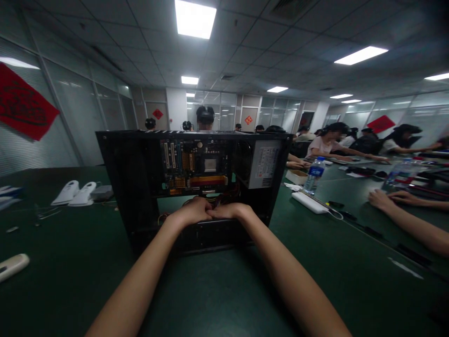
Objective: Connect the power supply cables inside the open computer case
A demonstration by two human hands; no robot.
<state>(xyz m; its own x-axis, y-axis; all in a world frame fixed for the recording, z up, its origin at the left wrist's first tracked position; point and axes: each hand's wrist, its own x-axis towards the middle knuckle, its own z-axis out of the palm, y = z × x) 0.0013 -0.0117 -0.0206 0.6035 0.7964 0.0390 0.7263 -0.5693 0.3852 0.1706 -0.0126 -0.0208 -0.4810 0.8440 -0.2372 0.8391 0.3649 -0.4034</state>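
Note:
A black computer case [224,236] stands on the table in front of me, its open side facing me. Inside are the motherboard [210,165] and, at the upper right, a silver power supply [264,164]. My left hand [197,210] and my right hand [228,211] meet at the lower edge of the opening. Their fingers are closed around thin coloured cables [218,202] below the motherboard. Most of the fingertips are hidden, as is whatever connector the cables may end in.
White flat items [83,194] and a grey box [102,193] lie left of the case. A white power strip [309,202], water bottle [315,175] and small carton [296,176] are on the right. Another person's hands [382,200] rest at the far right; several people sit beyond.

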